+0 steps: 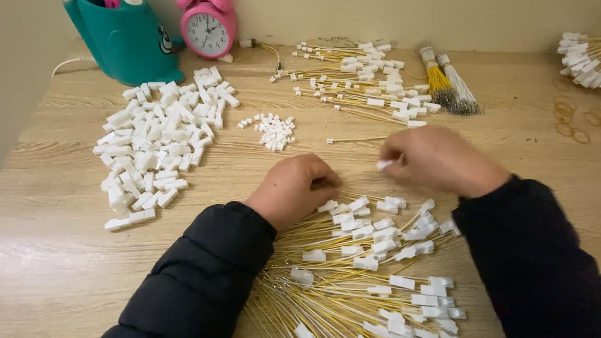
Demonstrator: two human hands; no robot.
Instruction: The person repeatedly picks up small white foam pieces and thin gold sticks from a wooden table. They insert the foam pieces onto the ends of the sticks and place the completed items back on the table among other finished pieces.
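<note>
White plastic connector housing (385, 164), small and blocky, sits pinched at the tips of my right hand (439, 158), just above the middle of the pale wood-grain counter (48, 271). Right fingers closed on it. My left hand (295, 189) lies curled, knuckles up, just beside the right; its fingers are folded under, and I cannot tell whether they grip anything.

Handling, as I judge it: the housing looks very light, hard and smooth. Likely to slip or flick away if squeezed off-centre. Best hold is across its two flat sides with thumb and forefinger.

Below both hands, toward the near edge: a fanned heap of thin yellow wires with white plastic ends (357, 280). The wires look springy and fine, easily bent or tangled; I would lift one by the white end rather than mid-length.

Around the counter:
- Far left: a big pile of loose white plastic blocks (157, 142).
- Centre, beyond my hands: a small cluster of tiny white plastic pieces (274, 131), with one single wire (356, 139) lying alone near it.
- Far centre: a second spread of yellow wires with white ends (361, 80).
- Right of that: two tied bundles of bare wires, one yellow, one whitish (451, 90).
- Far right edge: another bunch of capped wires (599, 63), rubber bands (579, 123) lying near.
- Far-left corner, against the wall: a teal plastic pen holder (126, 35) and a pink round alarm clock (208, 26).
</note>
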